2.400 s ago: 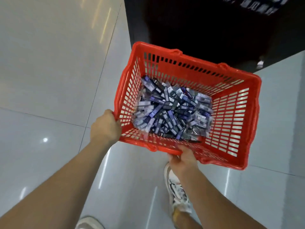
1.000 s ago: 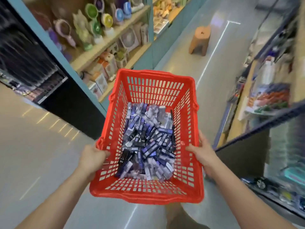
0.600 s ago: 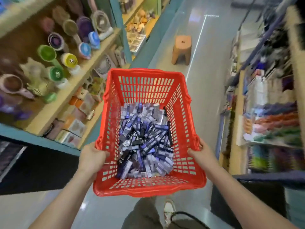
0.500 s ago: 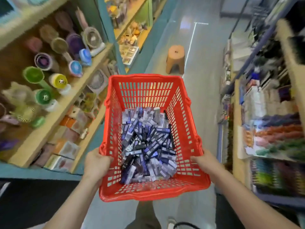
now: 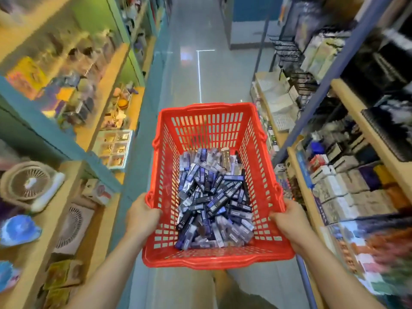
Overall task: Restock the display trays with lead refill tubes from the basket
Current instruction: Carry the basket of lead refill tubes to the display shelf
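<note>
A red plastic basket (image 5: 207,126) hangs in front of me at waist height, carried between both hands. Its bottom is covered by a heap of lead refill tubes (image 5: 211,201), small flat cases in purple, black and clear. My left hand (image 5: 140,216) grips the basket's left rim, fingers curled over the edge. My right hand (image 5: 289,219) grips the right rim the same way. No display trays can be made out; the shelves are blurred.
I stand in a narrow shop aisle with a shiny grey floor (image 5: 200,70). Wooden shelves on the left (image 5: 104,79) hold small fans (image 5: 29,181) and boxed goods. Shelves on the right (image 5: 347,190) carry boxes and stationery.
The view has swung up from the bare floor to the aisle and moved along it; the stool ahead has left the view. Both hands keep their grip on the basket's sides.
</note>
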The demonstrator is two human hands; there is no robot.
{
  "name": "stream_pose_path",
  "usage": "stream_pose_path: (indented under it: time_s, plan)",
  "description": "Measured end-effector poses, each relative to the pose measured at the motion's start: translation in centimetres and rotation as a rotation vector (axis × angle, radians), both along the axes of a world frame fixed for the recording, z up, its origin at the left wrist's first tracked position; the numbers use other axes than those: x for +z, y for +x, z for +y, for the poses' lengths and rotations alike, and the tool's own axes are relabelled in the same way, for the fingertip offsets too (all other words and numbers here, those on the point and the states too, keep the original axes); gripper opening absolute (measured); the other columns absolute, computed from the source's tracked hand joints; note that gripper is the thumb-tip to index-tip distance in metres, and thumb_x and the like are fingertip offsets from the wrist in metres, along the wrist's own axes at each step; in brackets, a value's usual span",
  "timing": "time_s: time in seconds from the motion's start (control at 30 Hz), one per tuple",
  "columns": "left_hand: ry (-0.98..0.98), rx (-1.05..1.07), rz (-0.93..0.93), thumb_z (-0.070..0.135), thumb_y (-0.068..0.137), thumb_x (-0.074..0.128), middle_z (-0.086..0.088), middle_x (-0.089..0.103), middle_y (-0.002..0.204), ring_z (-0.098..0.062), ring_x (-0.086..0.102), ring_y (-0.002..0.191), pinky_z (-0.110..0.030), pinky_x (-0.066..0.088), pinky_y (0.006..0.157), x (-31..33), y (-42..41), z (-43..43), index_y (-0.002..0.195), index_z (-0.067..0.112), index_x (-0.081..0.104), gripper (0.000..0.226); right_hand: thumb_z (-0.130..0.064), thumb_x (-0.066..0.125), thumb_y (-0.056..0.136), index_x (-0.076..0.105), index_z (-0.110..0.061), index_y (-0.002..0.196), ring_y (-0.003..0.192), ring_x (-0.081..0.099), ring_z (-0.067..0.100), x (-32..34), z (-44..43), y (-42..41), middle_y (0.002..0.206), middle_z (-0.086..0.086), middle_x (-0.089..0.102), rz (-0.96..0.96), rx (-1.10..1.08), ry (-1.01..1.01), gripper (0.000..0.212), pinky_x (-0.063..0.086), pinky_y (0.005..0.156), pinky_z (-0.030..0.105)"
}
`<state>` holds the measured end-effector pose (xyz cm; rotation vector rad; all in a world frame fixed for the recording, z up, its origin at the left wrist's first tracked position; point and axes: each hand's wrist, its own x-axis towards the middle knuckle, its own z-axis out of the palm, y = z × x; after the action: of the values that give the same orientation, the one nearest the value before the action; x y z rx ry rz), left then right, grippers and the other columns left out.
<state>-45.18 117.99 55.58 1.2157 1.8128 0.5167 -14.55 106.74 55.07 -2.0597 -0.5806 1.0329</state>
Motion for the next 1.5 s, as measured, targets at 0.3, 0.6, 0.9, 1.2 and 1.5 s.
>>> stream_pose_path:
  time_s: [0.3,0.6,0.9,1.2,1.5]
  plan:
    - [-0.133,-0.109,-0.14,0.017,0.063,0.068,-0.002,0.075,0.081,-0.022,0.072,0.071,-0.046,0.058,0.076,-1.5,11.4,27.0,0.093,0.019,0.065,0.031,0.012,0.059,0.079,0.065,-0.018,0.078,0.052,0.061,0.027,0.3,23.2,9.7,0.066,0.007,0.07,-0.05,-0.113,0.023,0.031,0.052,0.056,0.039]
    - [-0.513,-0.281,-0.398,0.012,0.084,0.066,-0.021,0.072,0.094,-0.028,0.071,0.066,-0.039,0.059,0.059,-4.3,22.7,57.6,0.111,0.002,0.064,0.029,0.006,0.066,0.075,0.068,-0.011,0.074,0.048,0.052,0.015,-0.2,43.3,16.6,0.055,0.003,0.064,-0.108,-0.211,-0.035,0.017,0.041,0.051,0.029]
    - [-0.398,-0.405,-0.304,-0.019,0.075,0.051,-0.011,0.072,0.071,-0.028,0.067,0.057,-0.04,0.059,0.054,-8.3,34.5,76.0,0.089,0.004,0.065,0.03,-0.01,0.072,0.076,0.069,-0.022,0.081,0.056,0.06,0.017,-0.2,61.2,27.8,0.055,-0.003,0.058,-0.409,-0.079,-0.367,0.013,0.039,0.052,0.028]
    - [-0.309,-0.385,-0.219,-0.012,0.065,0.056,-0.017,0.062,0.065,-0.028,0.055,0.055,-0.044,0.05,0.055,-14.5,47.9,86.0,0.087,-0.004,0.062,0.024,-0.037,0.081,0.07,0.039,-0.013,0.143,0.125,0.049,0.038,-12.0,70.1,35.1,0.138,0.018,0.051,-0.403,-0.737,-0.371,0.088,0.042,0.102,0.049]
    - [-0.398,-0.424,-0.112,-0.02,0.07,0.049,-0.015,0.056,0.074,-0.022,0.05,0.054,-0.021,0.043,0.037,-23.2,57.2,94.6,0.093,0.007,0.054,0.036,-0.021,0.081,0.057,0.068,-0.012,0.101,0.076,0.071,0.034,-24.8,82.8,30.6,0.082,0.01,0.075,0.635,-1.37,-0.036,0.047,0.058,0.077,0.057]
